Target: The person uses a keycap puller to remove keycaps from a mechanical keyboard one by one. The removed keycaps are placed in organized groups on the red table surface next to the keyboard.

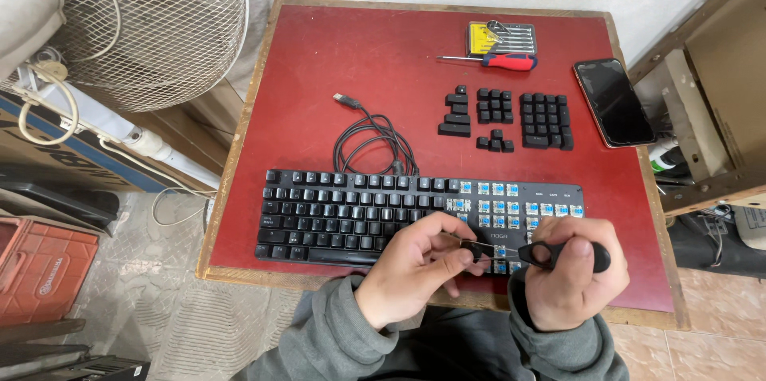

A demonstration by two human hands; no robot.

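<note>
A black mechanical keyboard [343, 213] lies along the near edge of a red table [319, 70]. Its right part is bare of caps and shows blue switches [499, 189]. My right hand [570, 273] is shut on a black keycap puller [558, 254] with a wire end. My left hand [415, 265] pinches a black keycap [472, 250] at that wire end, just above the keyboard's lower right part. Removed black keycaps [511, 119] lie in neat groups on the table beyond the keyboard.
The keyboard's black cable [371, 138] is coiled behind it. A red-handled screwdriver [503, 61] and a yellow case of bits [501, 36] sit at the far edge. A dark phone [613, 101] lies at the right edge. A white fan [152, 22] stands at the left.
</note>
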